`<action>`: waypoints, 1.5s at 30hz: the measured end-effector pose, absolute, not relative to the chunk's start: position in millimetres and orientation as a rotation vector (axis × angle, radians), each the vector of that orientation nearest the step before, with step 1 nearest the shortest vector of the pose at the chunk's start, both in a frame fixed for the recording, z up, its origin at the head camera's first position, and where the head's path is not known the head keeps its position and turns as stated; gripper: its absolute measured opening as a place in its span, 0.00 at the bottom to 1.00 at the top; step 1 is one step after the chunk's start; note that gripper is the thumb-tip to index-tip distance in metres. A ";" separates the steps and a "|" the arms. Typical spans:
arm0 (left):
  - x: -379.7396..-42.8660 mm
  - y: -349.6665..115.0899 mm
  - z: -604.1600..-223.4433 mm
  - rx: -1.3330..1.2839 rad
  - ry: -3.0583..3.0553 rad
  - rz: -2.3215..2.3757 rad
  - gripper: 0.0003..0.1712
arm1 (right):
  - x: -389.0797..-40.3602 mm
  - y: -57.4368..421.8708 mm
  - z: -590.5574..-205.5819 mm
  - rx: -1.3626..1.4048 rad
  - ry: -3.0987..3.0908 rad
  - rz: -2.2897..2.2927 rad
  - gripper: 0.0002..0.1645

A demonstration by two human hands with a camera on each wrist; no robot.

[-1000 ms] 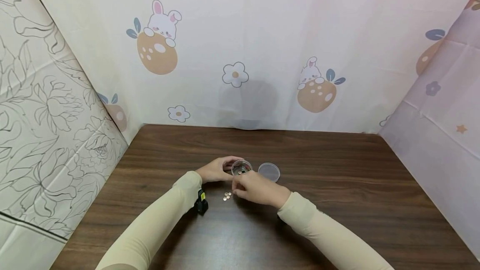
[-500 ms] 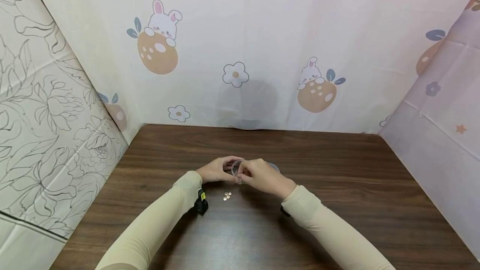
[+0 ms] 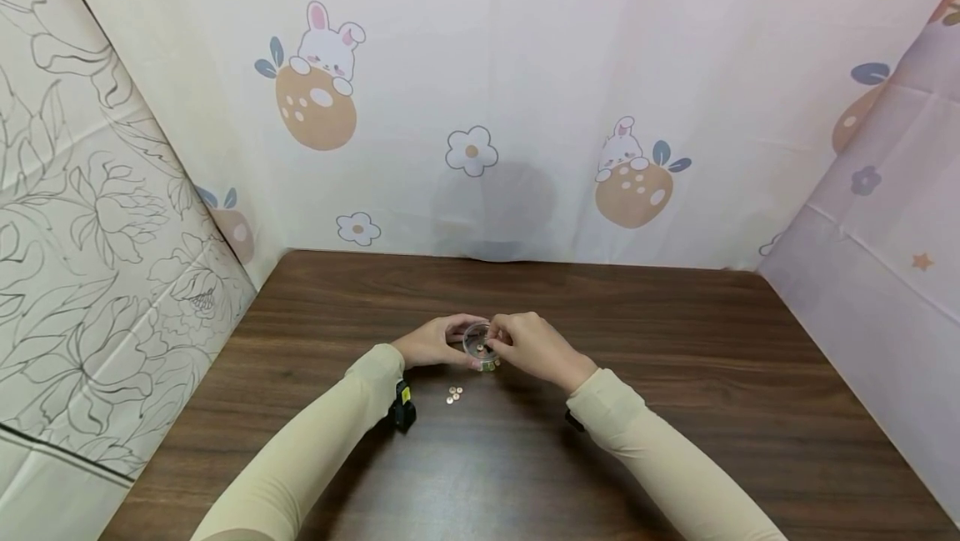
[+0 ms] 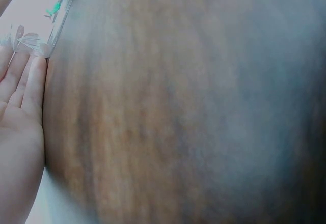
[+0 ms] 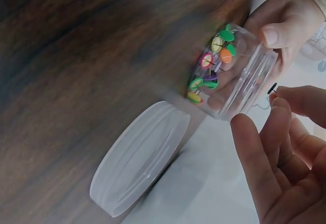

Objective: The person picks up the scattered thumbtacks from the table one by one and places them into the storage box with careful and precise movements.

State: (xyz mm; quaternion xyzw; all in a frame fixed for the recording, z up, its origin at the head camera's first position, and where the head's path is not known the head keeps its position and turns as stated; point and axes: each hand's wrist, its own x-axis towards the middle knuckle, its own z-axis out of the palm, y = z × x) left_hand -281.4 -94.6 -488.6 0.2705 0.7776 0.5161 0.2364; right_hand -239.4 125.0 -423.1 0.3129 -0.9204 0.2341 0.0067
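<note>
My left hand (image 3: 431,343) grips a small clear jar (image 5: 249,81) from its left side, thumb and fingers around the wall. Colourful thumbtacks (image 5: 209,61) with green, yellow, orange and purple heads lie in the bottom of the jar. Over the jar's open mouth, at its right rim, my right hand (image 3: 536,345) pinches one thumbtack (image 5: 272,88) with a dark head between thumb and fingertips. On the table just in front of the jar lie several loose thumbtacks (image 3: 453,395). The left wrist view catches only part of the left hand (image 4: 23,107) and the jar's lower wall.
A clear round lid (image 5: 122,183) lies on the table to the right of the jar, hidden by the right hand in the head view. The brown wooden table (image 3: 675,341) ends at printed curtains behind and at both sides.
My right hand has risen from the table in front of the jar, crossed over its mouth and drawn back to the right rim. My left hand stays put. The lid is now covered from above.
</note>
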 end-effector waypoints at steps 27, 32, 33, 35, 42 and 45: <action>-273.1 -92.4 -472.1 0.794 2.104 1.451 0.40 | -229.2 122.8 -420.6 1.062 -2.869 0.782 0.03; -281.9 -94.4 -485.7 0.844 2.105 1.447 0.40 | -225.5 119.3 -423.5 1.199 -2.795 0.759 0.02; -283.1 -94.8 -487.1 0.854 2.104 1.445 0.39 | -224.3 117.9 -424.5 1.240 -2.782 0.759 0.02; -284.2 -95.7 -488.6 0.864 2.106 1.443 0.39 | -221.5 114.5 -426.5 1.313 -2.759 0.764 0.02; -277.3 -95.7 -478.8 0.861 2.132 1.421 0.40 | -211.3 101.9 -433.6 1.422 -2.790 0.723 0.04; -272.4 -96.1 -470.1 0.889 2.095 1.444 0.40 | -209.0 97.8 -434.9 1.415 -2.844 0.670 0.05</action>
